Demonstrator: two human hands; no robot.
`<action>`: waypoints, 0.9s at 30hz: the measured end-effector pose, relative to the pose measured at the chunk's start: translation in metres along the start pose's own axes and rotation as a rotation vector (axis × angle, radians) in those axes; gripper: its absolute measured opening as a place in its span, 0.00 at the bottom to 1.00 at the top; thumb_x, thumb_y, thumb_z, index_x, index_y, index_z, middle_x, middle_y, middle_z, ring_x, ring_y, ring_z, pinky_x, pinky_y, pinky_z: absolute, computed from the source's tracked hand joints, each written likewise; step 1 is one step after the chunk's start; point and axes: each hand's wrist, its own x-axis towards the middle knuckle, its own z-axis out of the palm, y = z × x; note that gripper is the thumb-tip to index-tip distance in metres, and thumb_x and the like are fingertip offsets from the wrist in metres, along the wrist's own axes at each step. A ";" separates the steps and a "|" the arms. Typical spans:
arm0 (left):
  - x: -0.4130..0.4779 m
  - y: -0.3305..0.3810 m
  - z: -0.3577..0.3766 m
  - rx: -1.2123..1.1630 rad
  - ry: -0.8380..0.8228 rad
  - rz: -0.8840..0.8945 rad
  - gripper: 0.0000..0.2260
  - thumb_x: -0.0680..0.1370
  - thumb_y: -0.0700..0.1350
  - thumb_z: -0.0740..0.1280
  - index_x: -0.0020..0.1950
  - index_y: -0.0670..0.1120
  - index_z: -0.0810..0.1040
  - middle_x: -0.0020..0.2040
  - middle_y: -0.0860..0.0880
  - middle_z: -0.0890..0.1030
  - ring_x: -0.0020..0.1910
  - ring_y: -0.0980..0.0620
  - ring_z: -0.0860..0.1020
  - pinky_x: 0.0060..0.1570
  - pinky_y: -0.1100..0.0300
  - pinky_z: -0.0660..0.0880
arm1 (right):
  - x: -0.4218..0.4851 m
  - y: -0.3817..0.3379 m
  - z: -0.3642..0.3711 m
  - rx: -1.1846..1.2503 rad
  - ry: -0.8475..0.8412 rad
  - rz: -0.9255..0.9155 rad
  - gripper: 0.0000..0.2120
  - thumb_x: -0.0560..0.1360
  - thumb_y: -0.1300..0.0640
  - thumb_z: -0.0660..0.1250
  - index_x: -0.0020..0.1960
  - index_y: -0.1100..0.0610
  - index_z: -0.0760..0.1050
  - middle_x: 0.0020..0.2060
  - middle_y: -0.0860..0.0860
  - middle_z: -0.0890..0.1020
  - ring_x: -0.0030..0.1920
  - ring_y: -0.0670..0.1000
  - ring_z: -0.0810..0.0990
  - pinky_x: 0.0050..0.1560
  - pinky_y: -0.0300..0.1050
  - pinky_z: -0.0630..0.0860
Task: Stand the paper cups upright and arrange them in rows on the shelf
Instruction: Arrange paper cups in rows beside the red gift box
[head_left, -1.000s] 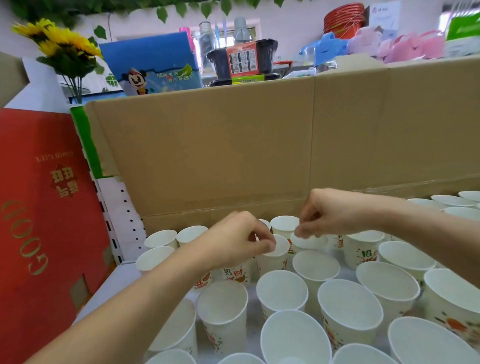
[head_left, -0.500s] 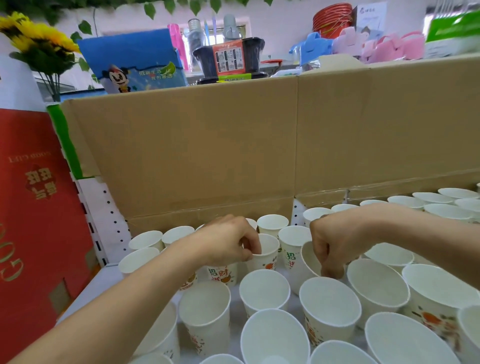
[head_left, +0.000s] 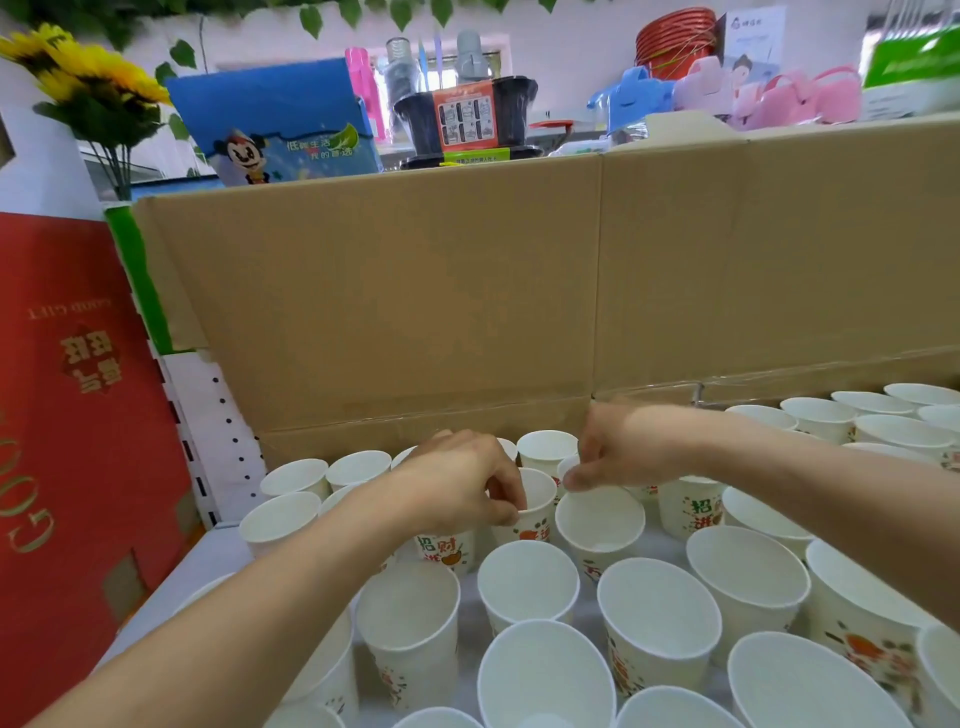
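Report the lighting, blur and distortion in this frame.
Head view: bright, even light, soft shadows between the paper cups; wide-angle distortion bows the cardboard box and stretches the nearest cups; the right hand looks slightly motion-blurred, the left hand sharper.

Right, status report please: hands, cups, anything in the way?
Left hand pinches rim of centre cup. Right hand pinches rim of neighbouring cup. Both upright; other cups crowd them, cardboard wall close behind.

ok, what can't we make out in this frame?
Head view only:
- Right hand: blurred; whether it grips a cup is unclear.
- Printed cup: top hidden by the left hand, which pinches the middle cup.
- Front cups: cut by the bottom edge.
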 end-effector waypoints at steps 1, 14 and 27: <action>0.000 -0.001 0.000 0.001 -0.001 -0.002 0.05 0.74 0.50 0.70 0.48 0.55 0.84 0.36 0.60 0.76 0.46 0.56 0.76 0.40 0.65 0.63 | 0.003 0.000 0.004 -0.007 -0.020 0.009 0.22 0.74 0.42 0.67 0.38 0.62 0.78 0.31 0.52 0.74 0.32 0.54 0.69 0.33 0.44 0.64; -0.026 -0.011 -0.027 -0.169 0.025 -0.081 0.09 0.75 0.51 0.71 0.54 0.56 0.83 0.49 0.61 0.82 0.50 0.63 0.77 0.52 0.65 0.73 | -0.002 0.009 -0.005 -0.010 -0.018 -0.134 0.05 0.73 0.50 0.69 0.44 0.48 0.83 0.38 0.43 0.83 0.40 0.46 0.79 0.43 0.44 0.76; -0.198 -0.067 -0.041 -0.285 0.084 -0.508 0.20 0.69 0.64 0.70 0.60 0.64 0.77 0.58 0.68 0.77 0.57 0.69 0.72 0.63 0.57 0.70 | -0.019 -0.123 0.010 0.050 -0.027 -0.606 0.23 0.71 0.35 0.66 0.64 0.39 0.72 0.59 0.35 0.74 0.58 0.38 0.71 0.61 0.44 0.71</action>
